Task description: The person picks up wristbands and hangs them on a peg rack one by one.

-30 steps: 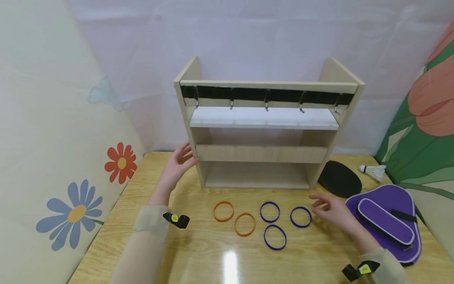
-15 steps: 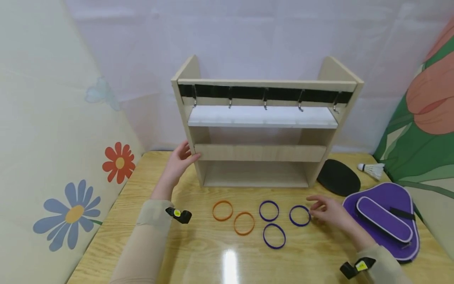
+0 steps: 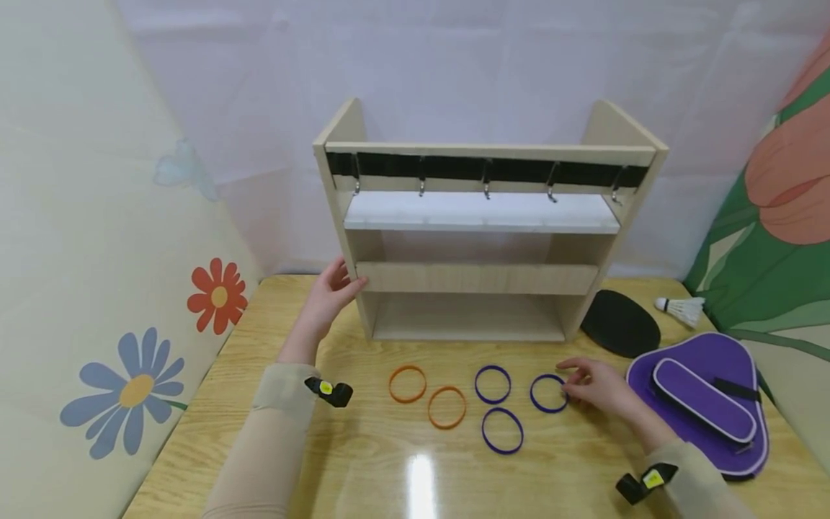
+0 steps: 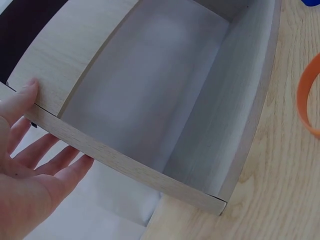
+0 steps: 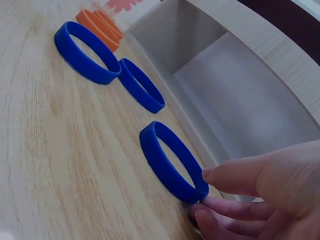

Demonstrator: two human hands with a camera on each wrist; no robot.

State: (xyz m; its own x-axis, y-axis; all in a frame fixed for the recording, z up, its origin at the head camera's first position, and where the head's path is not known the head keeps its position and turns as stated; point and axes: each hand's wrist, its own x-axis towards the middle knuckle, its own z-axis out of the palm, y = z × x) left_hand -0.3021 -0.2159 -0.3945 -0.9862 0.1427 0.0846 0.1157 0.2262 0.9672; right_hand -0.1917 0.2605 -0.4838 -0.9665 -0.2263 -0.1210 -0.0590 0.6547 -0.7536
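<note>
My left hand (image 3: 327, 295) holds the left side panel of a pale wooden shelf unit (image 3: 476, 279). In the left wrist view its thumb lies on the front board and its fingers are behind the panel. My right hand (image 3: 599, 387) is at the right end of the rightmost blue wristband (image 5: 170, 167), thumb and fingertips pinching its edge. That band lies on the table. Two more blue wristbands (image 3: 493, 384) lie to its left, and farther left are two orange wristbands (image 3: 447, 408).
A row of metal hooks (image 3: 487, 189) hangs from the shelf's black strip. On the right of the wooden table (image 3: 363, 468) lie a purple bag (image 3: 703, 414), a black paddle-shaped piece (image 3: 621, 324) and a shuttlecock (image 3: 681, 310). A white backdrop (image 3: 486, 65) stands behind.
My right hand has moved slightly left, its fingertips reaching the rightmost blue wristband. My left thumb has come round onto the front of the shelf's side panel.
</note>
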